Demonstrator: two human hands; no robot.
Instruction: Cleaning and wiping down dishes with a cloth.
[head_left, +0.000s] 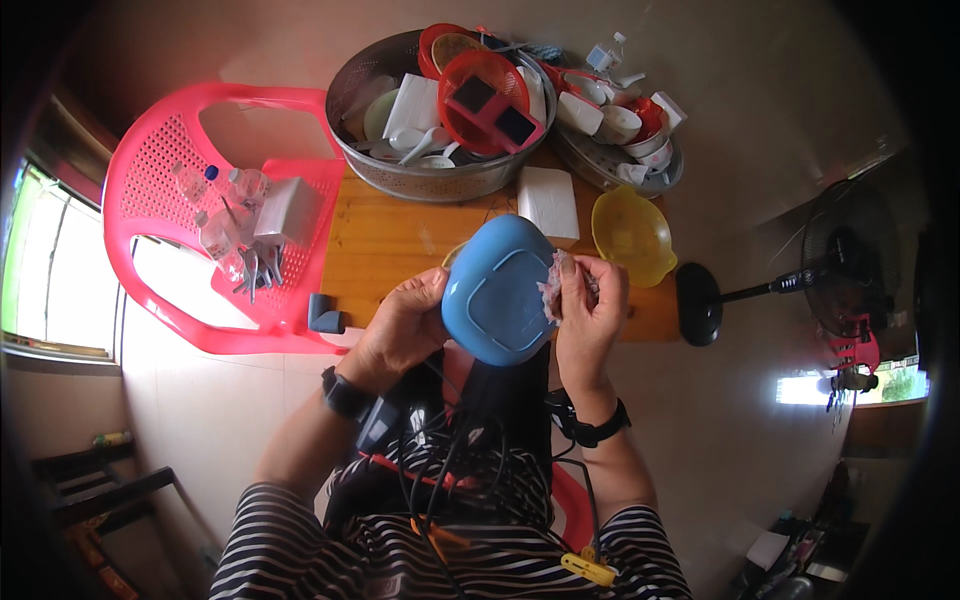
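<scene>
My left hand (409, 319) grips the left side of a blue plastic bowl (506, 292), whose underside with a raised foot ring faces up towards me. A crumpled pinkish-grey cloth (556, 289) is pinched in my right hand (589, 307) against the bowl's right edge. Below them is a wooden table (390, 232). A yellow plastic bowl (631, 234) lies to the right of the hands, and a white box-shaped packet (547, 202) lies just beyond the blue bowl. Part of a yellowish rim shows behind the blue bowl's left side.
A large metal basin (442, 180) at the far edge holds red baskets, spoons and dishes. Beside it, a metal colander (592, 169) carries stacked bowls. A pink plastic chair (172, 232) at left holds bottles and spoons. A standing fan (772, 289) is at right. Black cables hang before my torso.
</scene>
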